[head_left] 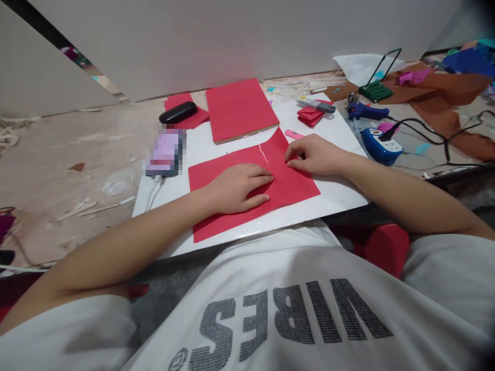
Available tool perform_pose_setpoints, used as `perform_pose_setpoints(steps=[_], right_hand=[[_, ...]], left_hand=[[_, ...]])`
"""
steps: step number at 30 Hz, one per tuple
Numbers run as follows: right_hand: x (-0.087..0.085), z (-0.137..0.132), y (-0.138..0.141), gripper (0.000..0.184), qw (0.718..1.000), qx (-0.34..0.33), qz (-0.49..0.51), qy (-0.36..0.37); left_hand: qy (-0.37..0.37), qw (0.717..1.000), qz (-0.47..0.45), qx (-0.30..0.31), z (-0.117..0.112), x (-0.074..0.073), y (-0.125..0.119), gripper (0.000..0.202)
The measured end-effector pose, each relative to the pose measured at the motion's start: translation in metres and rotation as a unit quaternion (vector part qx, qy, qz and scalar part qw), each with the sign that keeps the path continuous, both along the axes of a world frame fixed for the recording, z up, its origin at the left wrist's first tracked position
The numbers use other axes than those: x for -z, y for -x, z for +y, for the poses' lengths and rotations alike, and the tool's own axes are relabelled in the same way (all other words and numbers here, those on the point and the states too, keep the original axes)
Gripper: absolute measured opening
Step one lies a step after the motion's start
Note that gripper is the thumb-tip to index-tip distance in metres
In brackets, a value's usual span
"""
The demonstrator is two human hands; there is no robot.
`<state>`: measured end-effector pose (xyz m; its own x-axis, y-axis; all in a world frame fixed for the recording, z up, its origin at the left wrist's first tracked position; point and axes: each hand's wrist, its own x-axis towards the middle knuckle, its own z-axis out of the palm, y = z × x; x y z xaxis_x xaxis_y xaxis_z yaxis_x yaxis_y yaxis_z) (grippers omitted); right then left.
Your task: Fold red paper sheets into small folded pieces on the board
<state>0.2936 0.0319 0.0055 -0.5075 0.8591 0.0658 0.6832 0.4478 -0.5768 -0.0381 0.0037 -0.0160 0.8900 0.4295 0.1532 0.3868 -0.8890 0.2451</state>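
A red sheet of paper or thin felt [228,165] lies on the white board in front of me. My left hand [243,188] rests on it, palm down, fingers stretched to the right. My right hand [315,154] is curled at the right part of the sheet, its thumb and fingertips pinching the red material. Between the hands, a thin wavy white line [264,154] runs down from the top edge; whether it is a tear or a strand I cannot tell. The sheet's right part is slightly raised and creased.
Behind the sheet is a red-covered board [242,108]. A black case [178,112] and a blurred-out phone [166,152] are left. Right are a grey utility knife [315,104], folded red pieces [309,117], a blue glue gun [367,111] and a blue power socket [381,146] with cables.
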Motion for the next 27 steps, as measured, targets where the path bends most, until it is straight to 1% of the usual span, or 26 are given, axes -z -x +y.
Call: perform_pose_setpoints(steps=[6, 11, 16, 18, 22, 27], right_hand=[[0.002, 0.002, -0.003, 0.013, 0.999, -0.029, 0.012, 0.023], [-0.005, 0.000, -0.005, 0.015, 0.999, -0.034, 0.005, 0.036], [-0.015, -0.004, -0.008, 0.020, 0.997, -0.049, 0.007, 0.052], [-0.017, -0.004, -0.009, 0.021, 0.996, -0.058, 0.006, 0.068], [-0.014, -0.002, -0.011, 0.014, 0.993, -0.073, -0.002, 0.094], [-0.010, 0.003, -0.014, 0.018, 0.990, -0.101, -0.008, 0.102]], left_hand=[[0.013, 1.000, -0.001, -0.004, 0.001, -0.003, -0.001, 0.067], [-0.002, 1.000, 0.001, 0.001, 0.000, -0.004, -0.001, 0.067], [-0.017, 0.999, -0.018, 0.025, -0.003, -0.004, -0.002, 0.050], [-0.019, 0.999, -0.026, 0.036, -0.005, -0.004, -0.003, 0.049], [-0.015, 0.998, -0.025, 0.047, -0.005, -0.003, -0.005, 0.049], [-0.015, 0.999, -0.003, 0.045, -0.004, -0.006, -0.004, 0.050]])
